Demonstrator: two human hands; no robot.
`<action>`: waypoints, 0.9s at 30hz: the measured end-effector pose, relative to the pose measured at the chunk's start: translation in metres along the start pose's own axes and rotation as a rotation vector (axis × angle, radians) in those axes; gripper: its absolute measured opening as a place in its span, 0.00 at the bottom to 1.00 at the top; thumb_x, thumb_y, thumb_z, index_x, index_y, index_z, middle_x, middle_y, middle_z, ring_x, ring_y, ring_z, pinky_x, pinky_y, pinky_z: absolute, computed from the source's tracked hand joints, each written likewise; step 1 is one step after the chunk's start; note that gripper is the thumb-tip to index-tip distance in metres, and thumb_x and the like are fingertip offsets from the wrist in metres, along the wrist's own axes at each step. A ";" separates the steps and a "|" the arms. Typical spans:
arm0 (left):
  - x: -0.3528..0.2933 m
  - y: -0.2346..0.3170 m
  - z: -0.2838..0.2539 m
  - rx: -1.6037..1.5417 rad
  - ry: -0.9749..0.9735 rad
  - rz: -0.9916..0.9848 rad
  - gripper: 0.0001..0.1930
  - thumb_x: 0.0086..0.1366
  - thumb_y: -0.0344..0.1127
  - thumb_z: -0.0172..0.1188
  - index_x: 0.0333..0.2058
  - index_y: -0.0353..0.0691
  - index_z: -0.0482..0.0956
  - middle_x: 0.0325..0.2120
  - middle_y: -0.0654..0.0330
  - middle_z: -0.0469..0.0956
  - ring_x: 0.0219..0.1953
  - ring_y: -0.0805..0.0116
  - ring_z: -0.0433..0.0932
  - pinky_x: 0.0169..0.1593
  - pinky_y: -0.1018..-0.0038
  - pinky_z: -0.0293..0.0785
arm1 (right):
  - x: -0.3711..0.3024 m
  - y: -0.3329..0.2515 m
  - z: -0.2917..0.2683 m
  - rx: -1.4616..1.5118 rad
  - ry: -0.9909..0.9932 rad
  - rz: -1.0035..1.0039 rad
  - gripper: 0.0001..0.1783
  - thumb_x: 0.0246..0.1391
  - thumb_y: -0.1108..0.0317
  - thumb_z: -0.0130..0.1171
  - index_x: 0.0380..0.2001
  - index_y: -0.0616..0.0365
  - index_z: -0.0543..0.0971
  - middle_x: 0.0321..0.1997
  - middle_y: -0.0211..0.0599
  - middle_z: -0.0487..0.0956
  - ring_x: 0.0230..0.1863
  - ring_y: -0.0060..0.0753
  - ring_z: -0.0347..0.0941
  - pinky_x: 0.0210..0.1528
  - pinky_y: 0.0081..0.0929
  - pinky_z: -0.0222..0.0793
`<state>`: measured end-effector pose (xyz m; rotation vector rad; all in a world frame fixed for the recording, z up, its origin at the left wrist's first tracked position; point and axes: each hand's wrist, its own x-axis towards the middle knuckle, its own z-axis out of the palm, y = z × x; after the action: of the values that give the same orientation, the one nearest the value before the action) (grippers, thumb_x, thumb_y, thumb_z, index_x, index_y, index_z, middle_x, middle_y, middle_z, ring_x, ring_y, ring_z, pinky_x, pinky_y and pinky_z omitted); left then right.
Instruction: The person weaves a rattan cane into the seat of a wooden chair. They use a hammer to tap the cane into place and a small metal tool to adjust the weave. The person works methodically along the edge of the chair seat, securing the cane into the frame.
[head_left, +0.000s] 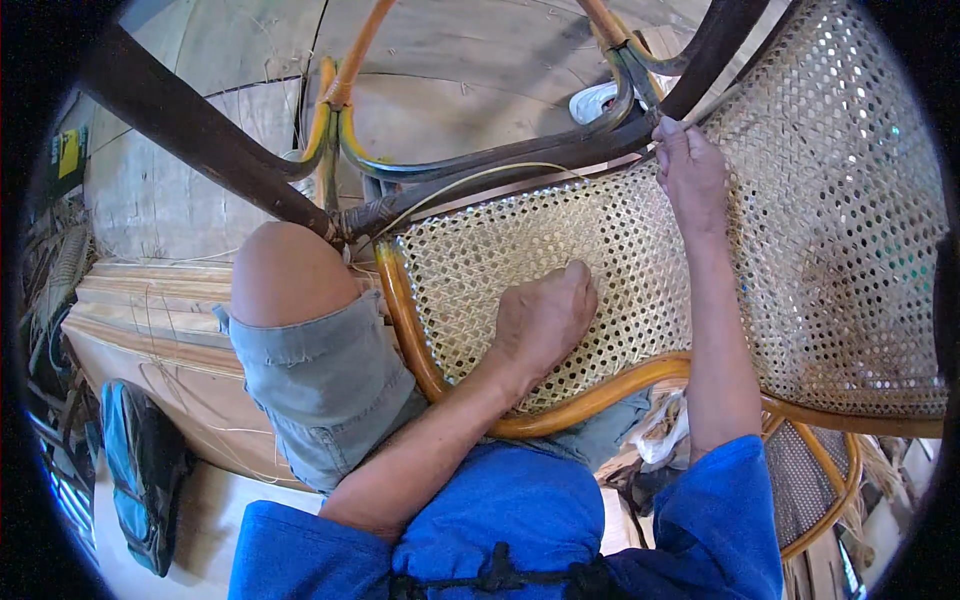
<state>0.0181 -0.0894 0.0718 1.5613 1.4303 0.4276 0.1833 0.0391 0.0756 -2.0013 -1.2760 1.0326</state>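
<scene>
A rattan chair frame with a woven cane panel point(620, 235) lies across my lap. My left hand point(545, 315) rests on the panel with its fingers curled closed; anything inside them is hidden. My right hand point(692, 175) is closed at the panel's far edge, by the dark pole point(590, 150) and a curved rattan joint. What its fingers pinch cannot be made out. A thin cane strand point(470, 178) arches loose from the panel's far left corner along that edge. Glossy orange-brown rattan point(575, 408) borders the panel on the near side.
Another stretch of woven cane point(840, 220) rises at the right. Stacked thin boards point(160, 320) lie left of my knee, with a blue and black bag point(140, 470) nearby. A white object point(594, 103) sits on the wooden floor point(440, 115) beyond the frame. Loose cane scraps are scattered about.
</scene>
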 end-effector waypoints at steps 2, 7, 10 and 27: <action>0.000 0.000 0.000 -0.007 -0.007 -0.001 0.12 0.62 0.41 0.52 0.26 0.39 0.73 0.18 0.48 0.75 0.22 0.48 0.76 0.27 0.58 0.72 | 0.004 0.007 0.002 0.010 -0.012 -0.024 0.18 0.61 0.57 0.49 0.27 0.62 0.77 0.16 0.24 0.68 0.18 0.16 0.61 0.21 0.19 0.57; 0.000 0.001 -0.001 -0.025 -0.002 0.008 0.13 0.63 0.41 0.51 0.26 0.38 0.72 0.18 0.49 0.75 0.21 0.49 0.76 0.26 0.58 0.72 | 0.007 0.024 0.011 -0.095 0.018 -0.092 0.18 0.61 0.58 0.50 0.29 0.62 0.77 0.17 0.29 0.70 0.18 0.19 0.62 0.22 0.21 0.59; 0.000 -0.001 0.002 -0.018 0.009 0.019 0.13 0.63 0.41 0.51 0.25 0.39 0.72 0.18 0.49 0.75 0.21 0.49 0.76 0.26 0.58 0.72 | 0.007 0.026 0.016 -0.119 0.050 -0.160 0.16 0.61 0.58 0.50 0.29 0.61 0.76 0.16 0.22 0.66 0.16 0.13 0.58 0.17 0.14 0.54; 0.001 0.001 -0.001 -0.021 -0.003 0.037 0.11 0.62 0.40 0.52 0.25 0.39 0.71 0.18 0.50 0.74 0.20 0.49 0.75 0.25 0.58 0.72 | 0.039 0.015 -0.005 -0.504 -0.244 -0.345 0.16 0.56 0.58 0.53 0.35 0.61 0.78 0.25 0.42 0.78 0.28 0.35 0.75 0.34 0.33 0.69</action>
<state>0.0181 -0.0882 0.0728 1.5729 1.3921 0.4602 0.2053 0.0680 0.0548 -1.9272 -2.0977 0.8627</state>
